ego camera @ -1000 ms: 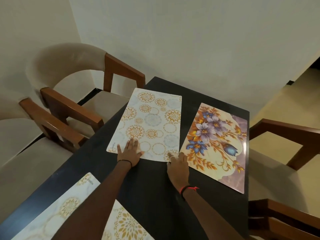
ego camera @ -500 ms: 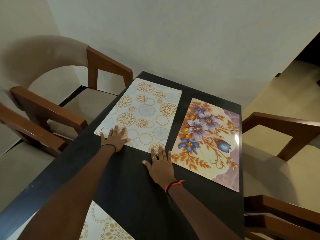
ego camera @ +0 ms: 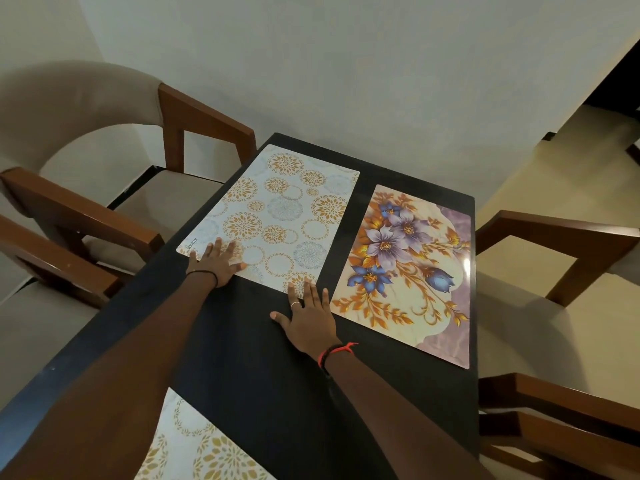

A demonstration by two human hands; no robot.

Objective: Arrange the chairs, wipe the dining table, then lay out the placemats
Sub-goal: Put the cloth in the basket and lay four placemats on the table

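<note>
A white placemat with gold and blue circles (ego camera: 280, 216) lies on the far left part of the black dining table (ego camera: 263, 372). My left hand (ego camera: 218, 263) rests flat on its near left corner, fingers spread. My right hand (ego camera: 308, 317) lies flat on the table with its fingertips on the mat's near right corner. A floral placemat with purple and blue flowers (ego camera: 408, 271) lies beside it on the right, apart from both hands. A third patterned placemat (ego camera: 194, 452) shows at the bottom edge, partly hidden by my left arm.
Two beige cushioned chairs with brown wooden arms (ego camera: 104, 216) stand along the table's left side, and wooden chair arms (ego camera: 561, 237) flank the right. A pale wall (ego camera: 346, 81) closes the table's far end. Tiled floor (ego camera: 588, 150) opens to the right.
The circle-patterned placemat has slid left and away toward the table's left edge, opening a dark gap beside the floral mat. Both hands moved left with it.
</note>
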